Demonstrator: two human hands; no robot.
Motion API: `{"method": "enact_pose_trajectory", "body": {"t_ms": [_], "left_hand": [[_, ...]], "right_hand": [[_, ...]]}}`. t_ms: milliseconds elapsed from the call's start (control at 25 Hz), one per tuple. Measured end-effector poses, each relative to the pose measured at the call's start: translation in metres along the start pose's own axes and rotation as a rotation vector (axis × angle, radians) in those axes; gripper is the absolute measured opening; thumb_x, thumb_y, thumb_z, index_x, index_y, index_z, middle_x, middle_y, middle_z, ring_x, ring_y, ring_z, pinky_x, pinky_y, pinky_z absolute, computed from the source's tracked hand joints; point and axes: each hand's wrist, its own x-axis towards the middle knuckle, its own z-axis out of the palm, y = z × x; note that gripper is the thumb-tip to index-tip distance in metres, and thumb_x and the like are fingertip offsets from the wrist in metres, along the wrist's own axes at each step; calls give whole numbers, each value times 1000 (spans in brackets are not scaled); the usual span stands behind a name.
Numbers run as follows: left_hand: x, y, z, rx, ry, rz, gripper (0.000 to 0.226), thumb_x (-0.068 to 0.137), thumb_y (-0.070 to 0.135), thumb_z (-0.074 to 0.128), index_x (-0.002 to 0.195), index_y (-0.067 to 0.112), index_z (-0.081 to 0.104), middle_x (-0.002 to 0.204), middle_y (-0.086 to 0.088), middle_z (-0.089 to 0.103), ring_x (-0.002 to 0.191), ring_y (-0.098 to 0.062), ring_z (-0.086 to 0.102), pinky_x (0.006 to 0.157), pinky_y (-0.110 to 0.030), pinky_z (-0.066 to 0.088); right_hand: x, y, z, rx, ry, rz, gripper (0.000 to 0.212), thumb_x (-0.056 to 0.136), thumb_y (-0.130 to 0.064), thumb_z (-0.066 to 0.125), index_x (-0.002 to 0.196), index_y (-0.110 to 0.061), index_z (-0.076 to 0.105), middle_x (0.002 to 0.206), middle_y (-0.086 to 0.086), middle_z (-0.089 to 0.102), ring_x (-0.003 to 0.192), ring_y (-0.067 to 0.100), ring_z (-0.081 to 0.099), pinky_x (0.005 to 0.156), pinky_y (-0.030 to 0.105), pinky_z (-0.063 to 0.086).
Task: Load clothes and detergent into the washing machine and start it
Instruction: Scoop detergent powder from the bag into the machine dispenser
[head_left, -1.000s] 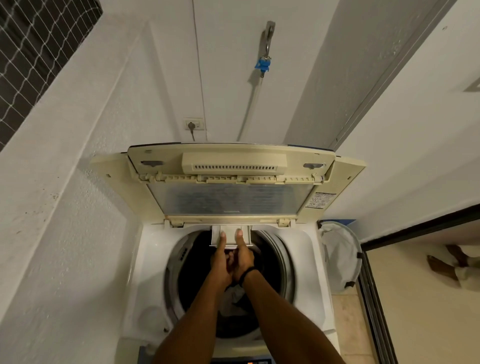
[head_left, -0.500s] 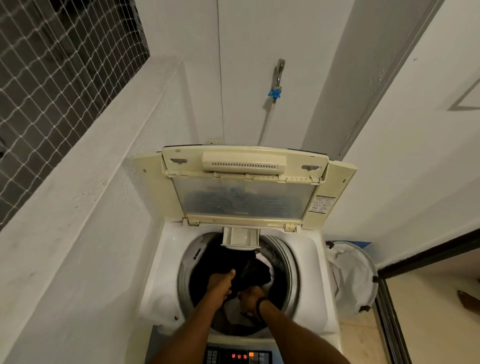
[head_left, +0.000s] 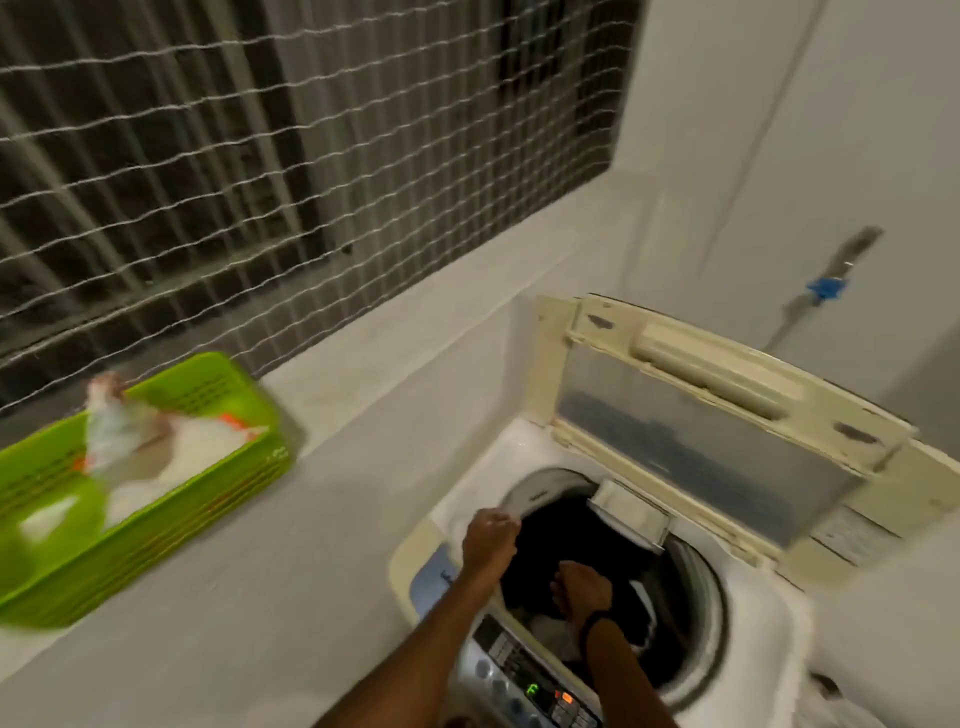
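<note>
A top-loading washing machine stands at the lower right with its lid raised. Dark clothes fill the drum, with some pale cloth under them. My right hand is down in the drum, its fingers curled into the dark clothes. My left hand sits at the drum's left rim with its back toward me; its fingers are hidden. A small white drawer sticks out under the lid. The control panel near me shows lit displays.
A green plastic basket holding white and orange packets sits on the white ledge to the left, blurred. A netted window runs above the ledge. A tap with a blue fitting hangs on the wall behind the machine.
My hands left the white drawer and went down onto the clothes. My left hand has since come up to the rim. My view has swung left, bringing the ledge and green basket into sight.
</note>
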Motion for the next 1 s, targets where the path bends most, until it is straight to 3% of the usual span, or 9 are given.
{"method": "enact_pose_trajectory", "body": {"t_ms": [120, 240, 400, 560, 640, 720, 800, 840, 1000], "left_hand": [[-14, 11, -47, -146, 178, 128, 26, 70, 50, 69, 86, 31, 62, 82, -1, 70, 77, -25, 70, 77, -42, 59], [-51, 44, -99, -245, 311, 302, 17, 80, 38, 74, 92, 27, 66, 80, 9, 69, 72, -14, 67, 76, -46, 60], [-111, 86, -183, -290, 439, 476, 13, 81, 30, 70, 94, 28, 67, 70, 12, 62, 65, -9, 60, 70, -39, 57], [-148, 91, -275, -254, 684, 617, 14, 86, 9, 68, 93, 21, 66, 73, 17, 65, 67, -6, 55, 66, -20, 47], [-152, 90, -317, -205, 823, 613, 12, 86, 12, 68, 93, 22, 66, 79, 17, 69, 66, -4, 57, 64, -19, 48], [-147, 88, -354, -129, 915, 535, 10, 87, 17, 70, 93, 25, 67, 80, 12, 70, 63, -2, 58, 63, -21, 50], [-136, 86, -381, -39, 955, 445, 10, 88, 22, 72, 91, 29, 66, 77, 11, 68, 63, -1, 59, 64, -22, 52], [-129, 85, -391, 6, 939, 421, 9, 87, 26, 72, 91, 30, 65, 78, 11, 68, 65, -1, 61, 68, -28, 55], [-106, 89, -404, 268, 713, 272, 34, 79, 54, 70, 104, 33, 59, 99, 6, 67, 91, -20, 64, 81, -39, 53]], "right_hand": [[-36, -32, 31, 149, -89, -64, 9, 92, -9, 61, 84, -6, 61, 71, 10, 59, 61, 19, 56, 56, 29, 47], [-76, -57, 71, 285, -235, -144, 8, 94, -11, 59, 101, -9, 64, 84, 9, 61, 71, 19, 59, 66, 30, 50], [-159, -87, 128, 229, -511, -298, 13, 97, -13, 55, 104, -10, 66, 86, 7, 63, 74, 20, 63, 70, 28, 52], [-245, -113, 174, 11, -708, -636, 11, 94, -4, 59, 100, 1, 66, 79, 13, 64, 69, 21, 61, 65, 27, 54], [-275, -126, 196, -121, -773, -893, 10, 93, -12, 64, 93, -3, 67, 72, 9, 65, 67, 19, 60, 66, 33, 53], [-287, -138, 222, -308, -737, -1114, 10, 90, -24, 67, 84, -16, 68, 65, -4, 66, 63, 9, 61, 68, 29, 52], [-294, -150, 246, -482, -621, -1267, 11, 89, -23, 67, 79, -23, 66, 63, -11, 64, 62, -1, 60, 64, 9, 44], [-295, -155, 257, -563, -552, -1331, 11, 89, -24, 65, 78, -23, 66, 64, -12, 64, 64, -1, 60, 61, 6, 40], [-296, -170, 308, -1101, -387, -1557, 25, 87, -26, 48, 80, -10, 66, 81, 12, 69, 83, 34, 62, 68, 37, 38]]}}
